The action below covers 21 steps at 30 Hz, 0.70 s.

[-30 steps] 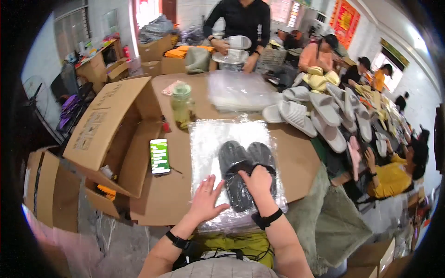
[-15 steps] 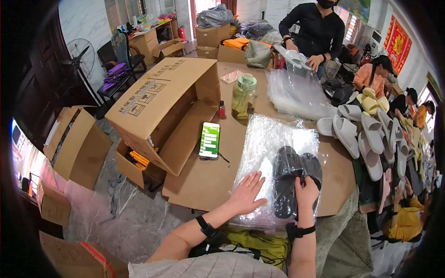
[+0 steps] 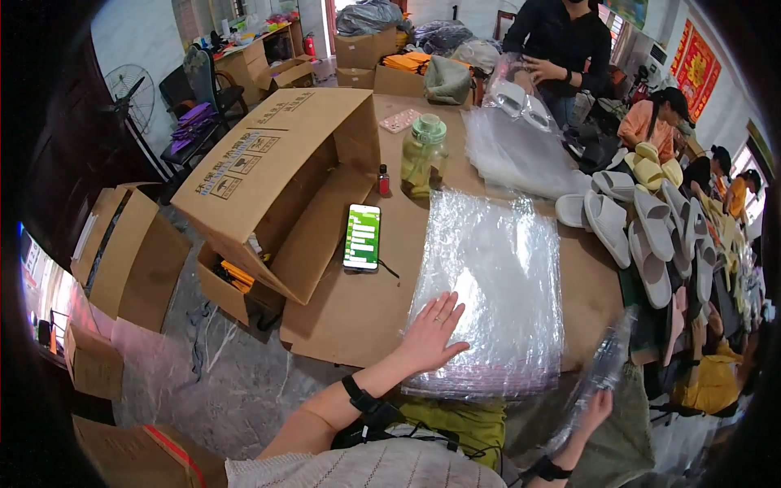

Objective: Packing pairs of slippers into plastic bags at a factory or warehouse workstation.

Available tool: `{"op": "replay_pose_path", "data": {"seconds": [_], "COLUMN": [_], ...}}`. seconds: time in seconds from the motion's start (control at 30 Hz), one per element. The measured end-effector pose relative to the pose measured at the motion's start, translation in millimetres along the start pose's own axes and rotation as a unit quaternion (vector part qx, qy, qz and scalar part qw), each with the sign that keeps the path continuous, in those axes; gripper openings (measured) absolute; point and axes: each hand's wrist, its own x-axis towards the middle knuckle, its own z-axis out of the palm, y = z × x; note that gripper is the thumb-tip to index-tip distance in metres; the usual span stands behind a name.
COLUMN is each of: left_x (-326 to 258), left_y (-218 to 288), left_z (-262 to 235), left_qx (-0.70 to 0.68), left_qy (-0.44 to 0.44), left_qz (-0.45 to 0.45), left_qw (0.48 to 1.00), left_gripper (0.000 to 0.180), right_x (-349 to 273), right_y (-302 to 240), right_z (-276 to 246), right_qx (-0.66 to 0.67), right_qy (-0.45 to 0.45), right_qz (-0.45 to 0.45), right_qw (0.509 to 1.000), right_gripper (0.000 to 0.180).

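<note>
My left hand [image 3: 431, 335] lies flat with fingers spread on a stack of clear plastic bags [image 3: 508, 276] in front of me. Off the right edge of the stack, my right hand [image 3: 598, 409] is closed on a clear bag with dark slippers [image 3: 608, 358] in it. That package is tilted on its side and partly smeared by motion, so the slippers inside show only as a dark shape.
A big cardboard box [image 3: 268, 163], a phone [image 3: 362, 236], a small red bottle [image 3: 383, 180] and a green-lidded jar [image 3: 425, 159] stand or lie on the table. Grey slippers [image 3: 651, 256] are piled at the right. Across the table, a person [image 3: 561, 49] bags white slippers [image 3: 521, 104].
The bagged dark slippers have been lifted off the stack and carried right by my right hand. My left hand stays in place. The person opposite has put the white slippers into a bag.
</note>
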Motion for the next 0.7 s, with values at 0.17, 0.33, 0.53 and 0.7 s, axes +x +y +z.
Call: {"op": "replay_pose_path", "data": {"seconds": [0.17,0.33,0.53,0.7], "left_x": [9,5,2,1], "left_y": [7,4,0,1], "left_z": [5,5,3,-2], "left_qx": [0.004,0.018,0.010,0.008], "left_qy": [-0.024,-0.018,0.000,0.005], "left_qz": [0.015,0.007,0.004,0.000], "left_qw": [1.000,1.000,1.000,1.000], "left_gripper": [0.080,0.082,0.081,0.081], "right_x": [-55,-152,-190,-137], "right_y": [167,228,218,195], "right_z": [-213,-223,-169,-92], "right_qx": [0.139,0.113,0.075,0.052], "right_qy": [0.186,0.217,0.252,0.279], "right_qz": [0.138,0.219,0.302,0.377], "right_qw": [0.963,0.945,0.916,0.882], "right_gripper": [0.016,0.020,0.027,0.034]}}
